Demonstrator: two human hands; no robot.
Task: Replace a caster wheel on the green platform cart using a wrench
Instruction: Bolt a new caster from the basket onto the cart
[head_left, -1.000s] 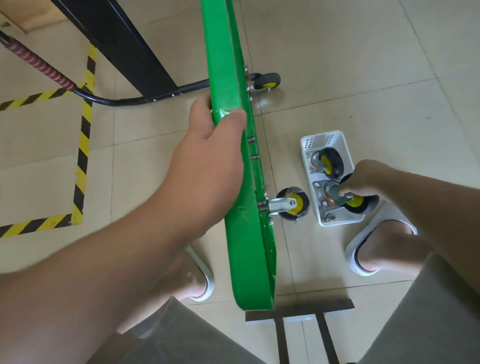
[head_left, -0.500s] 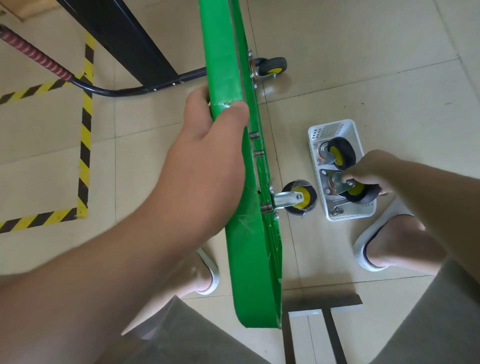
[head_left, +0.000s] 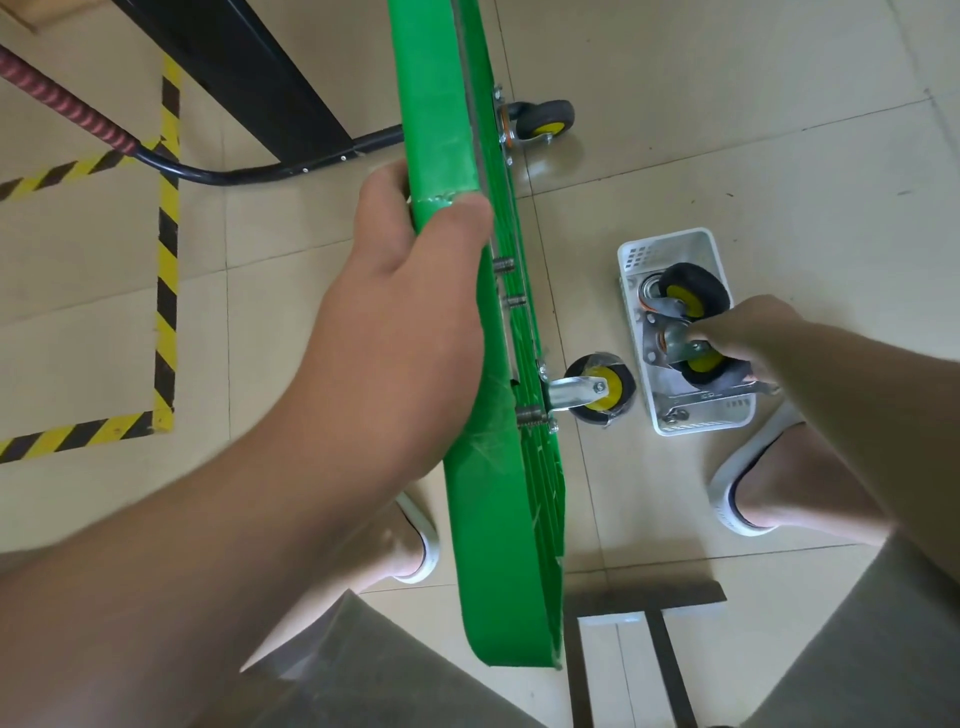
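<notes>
left hand (head_left: 410, 317) grips the green platform cart (head_left: 498, 467) on edge so its underside bolts face out. right hand (head_left: 748, 338) is closed on a caster wheel (head_left: 701, 364) in the white basket (head_left: 670, 249), probably the replacement; wrench (head_left: 711, 397) lies beneath.

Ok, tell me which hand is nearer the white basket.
Right. The right hand reaches into the white basket, fingers on a spare wheel. The left hand is off to the side, gripping the green cart.

Basket (head_left: 631, 255) of spare casters (head_left: 691, 293) lies right of the upended cart (head_left: 441, 130).
</notes>
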